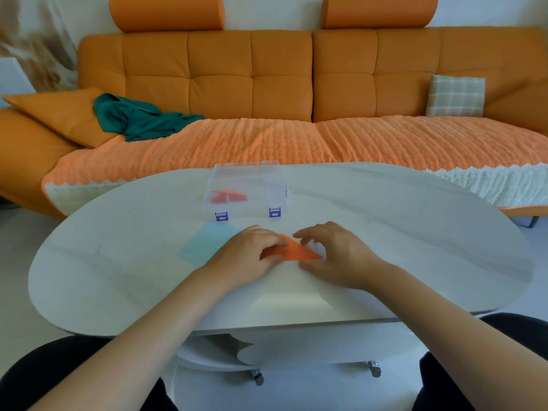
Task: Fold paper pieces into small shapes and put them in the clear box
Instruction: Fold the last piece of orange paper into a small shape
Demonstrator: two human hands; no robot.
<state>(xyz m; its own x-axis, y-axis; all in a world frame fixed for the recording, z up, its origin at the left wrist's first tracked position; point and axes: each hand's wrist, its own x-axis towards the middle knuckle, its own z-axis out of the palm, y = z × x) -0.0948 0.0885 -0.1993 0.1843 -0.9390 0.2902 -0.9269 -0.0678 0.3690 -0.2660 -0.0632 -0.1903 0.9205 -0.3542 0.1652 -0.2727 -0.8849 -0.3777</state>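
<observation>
An orange paper (296,251), folded into a triangle, lies flat on the white oval table (415,232) in front of me. My left hand (249,253) covers its left part, fingers curled down onto it. My right hand (338,250) hovers over its right tip, fingertips touching the paper's edges. A light blue paper sheet (204,243) lies flat just left of my left hand. Behind the papers stands the clear box (247,189) with two purple latches, and a folded red-orange shape (228,196) lies inside it.
An orange sofa (267,84) with a textured cover runs behind the table, carrying a green cloth (139,118) and a plaid cushion (455,96). The table's near edge sits just above my knees. A lower shelf on castors shows under the tabletop.
</observation>
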